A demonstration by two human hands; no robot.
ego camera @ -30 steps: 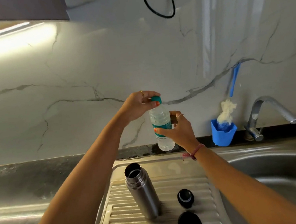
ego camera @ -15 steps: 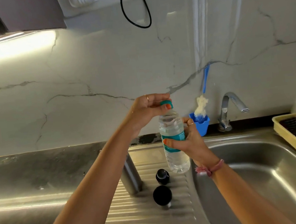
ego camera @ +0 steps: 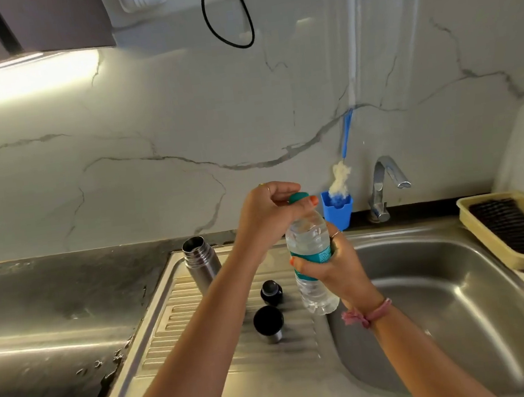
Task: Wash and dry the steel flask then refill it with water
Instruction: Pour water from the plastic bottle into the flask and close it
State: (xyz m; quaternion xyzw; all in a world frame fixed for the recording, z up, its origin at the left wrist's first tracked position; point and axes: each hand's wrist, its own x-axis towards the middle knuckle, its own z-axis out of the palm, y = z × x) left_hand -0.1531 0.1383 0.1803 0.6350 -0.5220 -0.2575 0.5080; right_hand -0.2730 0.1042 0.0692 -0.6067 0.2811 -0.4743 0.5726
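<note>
The left hand [ego camera: 267,210] sits on top of the water bottle [ego camera: 310,258], with its fingers curled tight around the green cap [ego camera: 297,197]. The right hand [ego camera: 329,264] is wrapped around the middle of the bottle, over the green label, and holds it up in the air. The bottle looks nearly full and stands almost straight.

The steel flask [ego camera: 202,262] stands upright to the left of the bottle, on the ribbed drain board [ego camera: 204,340]. Its mouth is open. Its black stopper [ego camera: 271,291] and its cup lid [ego camera: 268,322] sit on the drain board just below the bottle, close to each other. The sink bowl [ego camera: 459,307] is to the right of the bottle, and the tap [ego camera: 385,185] is behind it on the right.

This looks like the filling step, so the washing and drying seem done. I think the cap is being twisted off. Next, the bottle must go over to the flask, and its mouth must line up with the small open top. A slow tilt would keep water from spilling.
</note>
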